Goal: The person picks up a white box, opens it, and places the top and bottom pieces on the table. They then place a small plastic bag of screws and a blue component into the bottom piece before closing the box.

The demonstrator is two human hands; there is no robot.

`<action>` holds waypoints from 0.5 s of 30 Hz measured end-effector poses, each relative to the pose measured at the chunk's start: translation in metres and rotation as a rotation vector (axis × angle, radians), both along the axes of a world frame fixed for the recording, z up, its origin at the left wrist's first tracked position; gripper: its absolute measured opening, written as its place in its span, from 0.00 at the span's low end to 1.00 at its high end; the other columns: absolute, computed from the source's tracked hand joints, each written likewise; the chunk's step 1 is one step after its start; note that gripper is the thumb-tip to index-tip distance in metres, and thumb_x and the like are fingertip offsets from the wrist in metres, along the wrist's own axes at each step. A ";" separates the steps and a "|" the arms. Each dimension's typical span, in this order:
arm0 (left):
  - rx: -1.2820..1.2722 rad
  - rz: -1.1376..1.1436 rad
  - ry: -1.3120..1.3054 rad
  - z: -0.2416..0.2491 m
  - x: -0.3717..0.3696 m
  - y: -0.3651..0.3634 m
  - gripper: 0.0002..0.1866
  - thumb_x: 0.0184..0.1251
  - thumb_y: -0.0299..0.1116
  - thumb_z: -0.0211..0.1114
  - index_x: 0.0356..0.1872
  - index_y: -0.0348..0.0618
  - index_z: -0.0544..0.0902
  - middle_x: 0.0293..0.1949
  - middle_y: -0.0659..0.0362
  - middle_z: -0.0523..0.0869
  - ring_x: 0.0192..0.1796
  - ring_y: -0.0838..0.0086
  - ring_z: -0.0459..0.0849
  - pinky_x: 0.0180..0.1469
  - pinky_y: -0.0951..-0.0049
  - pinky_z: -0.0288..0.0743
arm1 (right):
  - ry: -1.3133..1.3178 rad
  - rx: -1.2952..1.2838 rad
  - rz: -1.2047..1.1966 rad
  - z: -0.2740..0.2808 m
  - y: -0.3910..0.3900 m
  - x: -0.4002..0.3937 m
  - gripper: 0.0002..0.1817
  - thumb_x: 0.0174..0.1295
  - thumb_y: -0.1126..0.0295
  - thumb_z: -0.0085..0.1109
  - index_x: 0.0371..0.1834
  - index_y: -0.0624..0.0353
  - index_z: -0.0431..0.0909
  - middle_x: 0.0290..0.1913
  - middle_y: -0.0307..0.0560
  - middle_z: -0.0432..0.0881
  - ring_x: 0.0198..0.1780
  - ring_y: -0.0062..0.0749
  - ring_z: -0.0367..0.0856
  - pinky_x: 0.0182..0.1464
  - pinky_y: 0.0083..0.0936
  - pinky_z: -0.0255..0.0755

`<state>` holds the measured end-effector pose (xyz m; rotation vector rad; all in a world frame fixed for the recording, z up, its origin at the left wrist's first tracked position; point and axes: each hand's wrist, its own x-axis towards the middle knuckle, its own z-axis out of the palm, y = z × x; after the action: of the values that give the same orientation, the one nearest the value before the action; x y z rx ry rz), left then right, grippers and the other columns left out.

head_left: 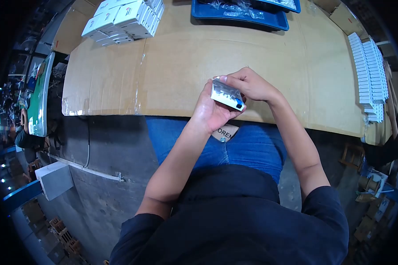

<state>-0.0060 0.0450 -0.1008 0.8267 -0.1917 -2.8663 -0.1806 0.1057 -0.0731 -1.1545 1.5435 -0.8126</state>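
A small white box (226,96) with a shiny grey upper face and a dark blue mark at one corner rests in my left hand (206,109). That palm is turned up, with the fingers wrapped around the underside and edges. My right hand (251,85) comes in from the right, its thumb and curled fingers pinching at the far edge of the same box. Whether the box's end flap is lifted is too small to tell. Both hands are just above the front edge of the cardboard-covered table (185,62).
White boxes (124,20) are piled at the back left. Blue trays (243,17) with clear plastic bags (243,9) sit at the back. Tall stacks of slim white boxes (368,73) line the right edge. A person's arm (24,119) shows beside a green table (40,99) far left.
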 end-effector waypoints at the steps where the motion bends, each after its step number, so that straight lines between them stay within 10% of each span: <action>1: 0.002 0.016 -0.019 0.001 -0.001 0.001 0.29 0.87 0.58 0.41 0.69 0.46 0.74 0.60 0.48 0.84 0.60 0.51 0.85 0.60 0.45 0.82 | 0.040 -0.072 -0.001 -0.003 -0.001 0.003 0.27 0.79 0.48 0.58 0.44 0.64 0.92 0.25 0.40 0.86 0.27 0.19 0.79 0.32 0.24 0.78; 9: 0.030 0.025 0.013 0.000 0.002 0.000 0.28 0.87 0.56 0.42 0.68 0.45 0.74 0.63 0.48 0.81 0.64 0.52 0.82 0.64 0.43 0.79 | -0.031 0.015 -0.048 0.005 0.008 0.008 0.25 0.77 0.47 0.61 0.51 0.60 0.92 0.31 0.48 0.92 0.32 0.22 0.84 0.40 0.27 0.81; 15: -0.013 0.051 0.034 -0.004 0.005 0.006 0.28 0.87 0.55 0.40 0.69 0.45 0.73 0.65 0.48 0.80 0.66 0.52 0.80 0.68 0.39 0.76 | -0.075 -0.160 -0.077 -0.007 0.023 0.019 0.21 0.80 0.59 0.59 0.68 0.59 0.84 0.54 0.49 0.92 0.52 0.23 0.84 0.60 0.27 0.78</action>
<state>-0.0010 0.0512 -0.1044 0.7686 -0.1829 -2.8259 -0.1621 0.1283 -0.0796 -1.1715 1.4901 -1.0352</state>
